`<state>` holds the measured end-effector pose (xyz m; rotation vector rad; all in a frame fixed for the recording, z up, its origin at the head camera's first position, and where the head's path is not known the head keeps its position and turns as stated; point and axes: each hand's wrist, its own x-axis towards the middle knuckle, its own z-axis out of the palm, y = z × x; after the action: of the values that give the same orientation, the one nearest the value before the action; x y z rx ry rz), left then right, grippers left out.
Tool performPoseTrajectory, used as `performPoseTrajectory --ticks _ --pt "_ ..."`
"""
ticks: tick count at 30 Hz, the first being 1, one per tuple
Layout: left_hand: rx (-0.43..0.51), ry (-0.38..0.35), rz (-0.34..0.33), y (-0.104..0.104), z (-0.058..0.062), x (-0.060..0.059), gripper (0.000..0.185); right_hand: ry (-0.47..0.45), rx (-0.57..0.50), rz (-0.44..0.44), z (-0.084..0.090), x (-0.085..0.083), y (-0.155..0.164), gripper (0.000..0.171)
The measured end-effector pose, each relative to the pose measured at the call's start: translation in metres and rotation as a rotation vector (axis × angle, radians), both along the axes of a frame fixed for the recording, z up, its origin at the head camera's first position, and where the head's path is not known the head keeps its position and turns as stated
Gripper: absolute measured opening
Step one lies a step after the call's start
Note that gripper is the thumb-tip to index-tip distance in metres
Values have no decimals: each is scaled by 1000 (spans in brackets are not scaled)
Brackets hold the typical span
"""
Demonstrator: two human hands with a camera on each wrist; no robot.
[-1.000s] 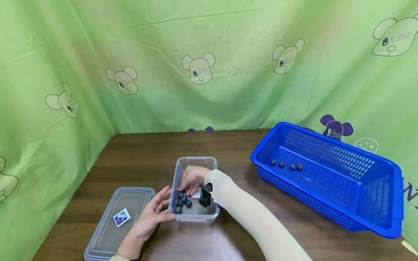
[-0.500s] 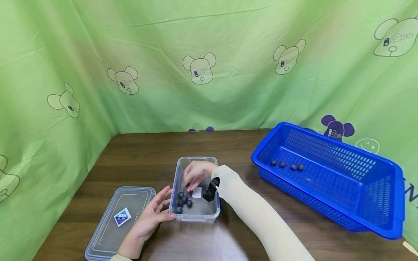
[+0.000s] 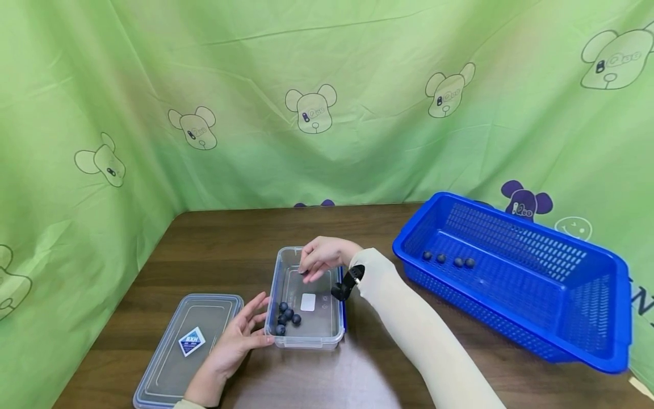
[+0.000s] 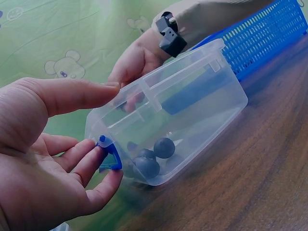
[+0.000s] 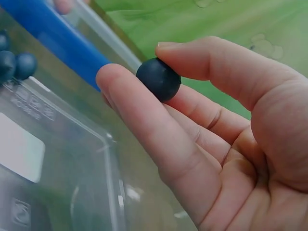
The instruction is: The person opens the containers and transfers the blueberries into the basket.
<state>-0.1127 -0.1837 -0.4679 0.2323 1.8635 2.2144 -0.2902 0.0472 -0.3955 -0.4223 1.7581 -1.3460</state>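
Note:
In the right wrist view my right hand (image 5: 216, 120) pinches a dark blueberry (image 5: 159, 79) between thumb and forefinger. The head view shows that right hand (image 3: 323, 258) over the far end of a clear plastic container (image 3: 327, 326). Several blueberries (image 3: 286, 314) lie together in the container's near left corner. My left hand (image 3: 237, 335) rests against the container's left side. Seen from the left wrist, its thumb reaches the rim and its fingertips touch a blue latch (image 4: 111, 159) on the wall.
A large blue plastic basket (image 3: 490, 309) stands at the right with several blueberries (image 3: 458, 262) on its floor. The container's clear lid (image 3: 168, 363), bearing a blue and white sticker, lies on the wooden table at the left. Green cloth hangs behind.
My right hand has lifted from the blueberries and moved up and right, toward the container's far end, pinching one blueberry. The left hand has stayed at the container's side.

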Motion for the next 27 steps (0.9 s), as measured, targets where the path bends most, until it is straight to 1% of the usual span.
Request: performPoseTrajectory --ticks 6,9,13,17,22,27 --pt "8 -3 -2 -1 0 0 97 26 -21 1 12 -7 20 15" --pt "14 0 -3 -1 0 0 98 37 -40 -9 17 -11 32 9" --pt "17 3 -4 0 0 0 97 57 -54 -52 22 -17 50 4" --pt "13 3 -3 0 0 0 98 76 -64 -98 26 -23 69 5" --pt "8 -2 9 0 0 0 97 70 -90 -132 32 -28 96 4" --pt "1 -4 12 0 0 0 97 66 -124 -175 37 -32 125 12"
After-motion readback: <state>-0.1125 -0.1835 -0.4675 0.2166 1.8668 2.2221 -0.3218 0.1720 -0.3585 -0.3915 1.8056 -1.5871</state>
